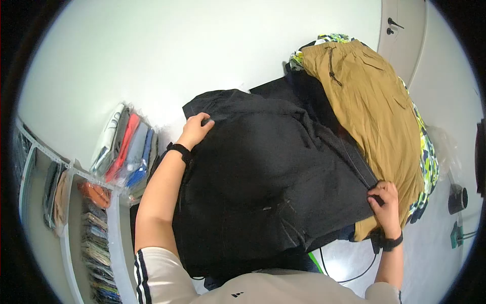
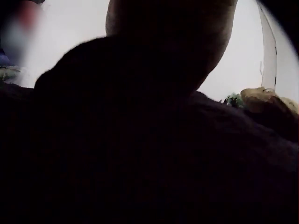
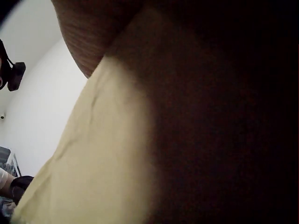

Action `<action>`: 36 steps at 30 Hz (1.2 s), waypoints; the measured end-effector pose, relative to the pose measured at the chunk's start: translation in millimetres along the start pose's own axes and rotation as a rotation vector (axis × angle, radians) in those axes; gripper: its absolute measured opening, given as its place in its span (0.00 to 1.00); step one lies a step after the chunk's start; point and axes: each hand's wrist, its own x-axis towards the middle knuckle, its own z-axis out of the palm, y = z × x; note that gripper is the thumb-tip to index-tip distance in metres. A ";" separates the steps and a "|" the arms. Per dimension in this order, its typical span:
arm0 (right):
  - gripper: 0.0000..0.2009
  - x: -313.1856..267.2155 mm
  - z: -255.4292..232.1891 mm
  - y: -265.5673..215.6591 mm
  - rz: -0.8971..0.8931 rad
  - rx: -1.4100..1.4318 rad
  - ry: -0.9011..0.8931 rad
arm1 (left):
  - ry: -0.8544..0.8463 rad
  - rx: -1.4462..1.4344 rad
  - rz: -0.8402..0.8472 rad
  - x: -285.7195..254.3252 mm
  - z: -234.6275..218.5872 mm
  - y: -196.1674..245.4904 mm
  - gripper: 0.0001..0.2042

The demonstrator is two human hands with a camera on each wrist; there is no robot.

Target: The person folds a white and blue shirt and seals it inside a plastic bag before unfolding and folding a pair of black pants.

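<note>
A broad black garment lies spread in front of me in the head view, with creases and pale stitching near its lower right. At its upper left edge my left hand pinches the cloth between thumb and fingers. My right hand grips the garment's right edge, where a seamed strip runs down to the fingers. Tan drawstring trousers lie beside and partly beneath that edge, close to the right hand. The left wrist view is mostly dark cloth and hand; the right wrist view shows tan fabric in shadow.
Bagged folded clothes stand at the left above a white shelf packed with more garments. Under the tan trousers is a brightly patterned cloth. A black cable loops below right. A door handle shows at the back.
</note>
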 end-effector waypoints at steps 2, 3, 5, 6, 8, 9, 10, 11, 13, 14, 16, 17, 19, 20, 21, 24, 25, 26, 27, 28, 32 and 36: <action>0.11 2.2 1.1 -1.3 0.003 -0.002 0.002 | -0.123 0.170 0.042 10.4 14.4 -0.4 0.20; 0.11 3.7 1.2 -1.8 0.019 0.000 -0.005 | -0.140 0.172 0.045 13.5 20.5 -2.5 0.20; 0.12 4.1 0.1 -1.8 0.031 0.007 -0.018 | -0.185 0.337 0.087 11.6 31.3 -10.0 0.23; 0.12 3.9 0.5 -0.4 0.026 -0.001 -0.022 | -0.180 0.340 0.074 10.4 34.1 -12.0 0.24; 0.12 4.2 1.0 1.5 0.031 -0.003 -0.028 | -0.178 0.377 0.041 13.0 30.8 -13.5 0.24; 0.11 4.2 1.0 1.2 0.023 -0.008 -0.023 | -0.157 0.414 0.009 13.3 27.0 -12.2 0.24; 0.12 3.6 0.6 3.0 -0.005 -0.007 -0.028 | -0.120 0.322 -0.045 12.4 22.6 -10.0 0.19; 0.12 3.9 0.6 3.1 0.001 -0.007 -0.028 | -0.124 0.323 -0.042 12.7 17.4 -10.8 0.19; 0.14 2.6 0.0 4.4 0.012 -0.008 -0.013 | -0.020 0.368 0.078 15.4 1.8 -19.0 0.13; 0.16 0.5 0.1 7.6 0.057 -0.011 -0.039 | 0.040 0.325 0.110 16.0 -7.7 -19.3 0.10; 0.16 -0.1 -1.9 5.4 0.079 0.007 -0.048 | 0.184 0.297 0.242 11.1 -33.7 -13.0 0.09; 0.16 -1.5 -1.0 9.9 0.034 -0.006 -0.035 | 0.276 0.314 0.339 7.6 -49.1 -10.6 0.09; 0.18 -2.9 -2.2 10.8 0.000 0.045 -0.036 | 0.374 0.248 0.412 3.8 -76.8 -22.1 0.12; 0.18 -3.1 -3.3 10.0 -0.020 0.036 -0.042 | 0.369 0.206 0.334 -9.3 -93.0 -10.0 0.14; 0.18 -3.7 -4.5 6.3 -0.027 0.042 -0.028 | 0.364 0.165 0.253 -28.6 -112.8 3.6 0.15; 0.18 -5.7 -2.2 12.8 -0.055 0.067 -0.028 | 0.368 0.174 0.293 -84.2 -155.4 31.7 0.16; 0.18 -5.8 -0.6 15.2 -0.074 0.072 -0.022 | 0.336 0.141 0.314 -105.0 -164.5 36.8 0.16; 0.18 -5.8 -0.5 15.6 -0.085 0.060 -0.018 | 0.321 0.132 0.380 -127.4 -170.2 38.4 0.18; 0.17 -5.1 -2.9 11.5 -0.047 0.065 -0.049 | 0.284 0.152 0.375 -152.6 -176.3 44.8 0.20; 0.17 -5.5 -2.1 12.4 -0.075 0.066 -0.040 | 0.247 0.222 0.375 -175.1 -179.2 34.7 0.20; 0.13 -5.3 -1.4 16.2 -0.111 0.071 -0.060 | 0.048 0.371 0.333 -262.8 -171.7 23.8 0.19; 0.08 -4.8 -0.8 20.2 -0.190 0.031 -0.078 | -0.141 0.229 0.211 -299.0 -157.5 18.2 0.15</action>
